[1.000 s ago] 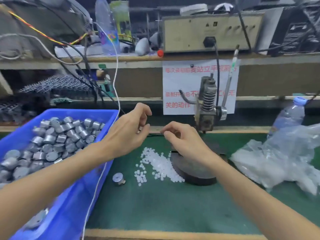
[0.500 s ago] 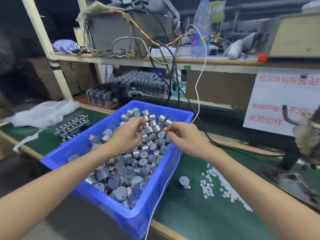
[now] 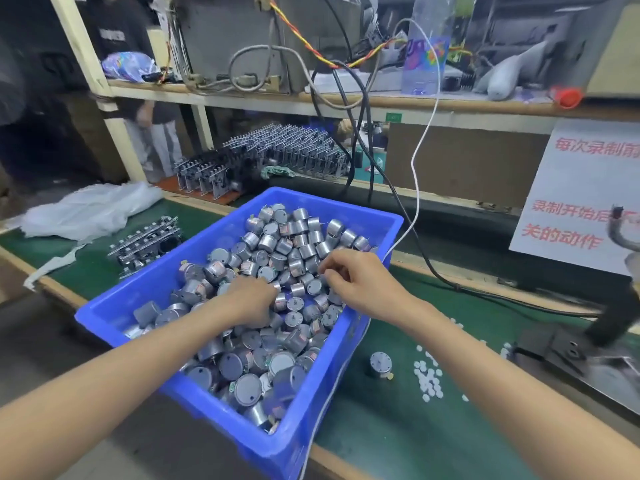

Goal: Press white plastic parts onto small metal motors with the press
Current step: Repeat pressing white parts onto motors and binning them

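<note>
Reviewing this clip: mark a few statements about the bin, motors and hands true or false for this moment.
1. The left hand and the right hand both reach into the blue bin of motors. True.
2. The bin is almost empty. False: motors fill it.
3. One motor stands alone on the green mat, right of the bin. True.
4. The white plastic parts lie in the bin. False: they are scattered on the mat, right of the lone motor.

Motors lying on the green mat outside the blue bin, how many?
1: a lone motor between the blue bin and the white plastic parts; the right arm may hide others.
</note>
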`<state>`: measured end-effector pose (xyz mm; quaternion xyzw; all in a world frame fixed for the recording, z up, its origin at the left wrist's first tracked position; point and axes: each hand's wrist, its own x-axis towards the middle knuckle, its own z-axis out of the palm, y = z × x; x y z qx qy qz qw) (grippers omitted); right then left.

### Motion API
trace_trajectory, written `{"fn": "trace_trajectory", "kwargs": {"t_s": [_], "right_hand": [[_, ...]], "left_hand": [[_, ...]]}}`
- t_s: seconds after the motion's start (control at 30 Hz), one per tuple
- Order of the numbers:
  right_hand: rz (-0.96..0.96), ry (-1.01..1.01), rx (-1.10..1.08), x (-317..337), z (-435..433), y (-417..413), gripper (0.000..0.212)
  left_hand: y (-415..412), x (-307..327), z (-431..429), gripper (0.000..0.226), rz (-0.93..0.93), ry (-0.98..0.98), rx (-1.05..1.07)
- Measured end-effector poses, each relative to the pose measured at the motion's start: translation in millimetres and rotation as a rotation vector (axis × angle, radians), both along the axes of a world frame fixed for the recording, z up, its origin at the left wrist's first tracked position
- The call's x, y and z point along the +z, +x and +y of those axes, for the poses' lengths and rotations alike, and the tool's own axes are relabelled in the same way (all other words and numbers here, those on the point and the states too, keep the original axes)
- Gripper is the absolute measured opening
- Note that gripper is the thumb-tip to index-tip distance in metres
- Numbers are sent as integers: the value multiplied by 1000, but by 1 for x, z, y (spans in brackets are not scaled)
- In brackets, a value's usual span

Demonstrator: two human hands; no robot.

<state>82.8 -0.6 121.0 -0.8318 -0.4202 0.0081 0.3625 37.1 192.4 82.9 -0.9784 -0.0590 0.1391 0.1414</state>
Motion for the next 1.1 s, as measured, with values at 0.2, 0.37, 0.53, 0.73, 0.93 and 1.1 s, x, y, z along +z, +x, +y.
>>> {"fn": "trace_trajectory", "kwargs": {"t_s": [0.2, 0.37, 0.53, 0.73, 0.93, 1.1], "right_hand": [[-20, 48, 29, -5, -4, -1, 17], [-29, 97, 62, -6, -17, -5, 41], [-72, 171, -16, 0, -51, -9, 42], [-28, 228, -205, -9, -124, -17, 35], [221, 101, -463, -70, -199, -31, 39], [294, 75, -475, -105, -226, -50, 29]], "left_hand": [[-4, 16, -8, 21, -234, -390, 116], [-5, 50, -51, 26, -499, -945, 80], [-4, 67, -105, 40, -596, -980, 21], [-9, 69, -172, 42, -480, -981, -93], [-18, 5, -225, 26, -188, -460, -103], [-16, -44, -219, 24, -92, -496, 18]]}}
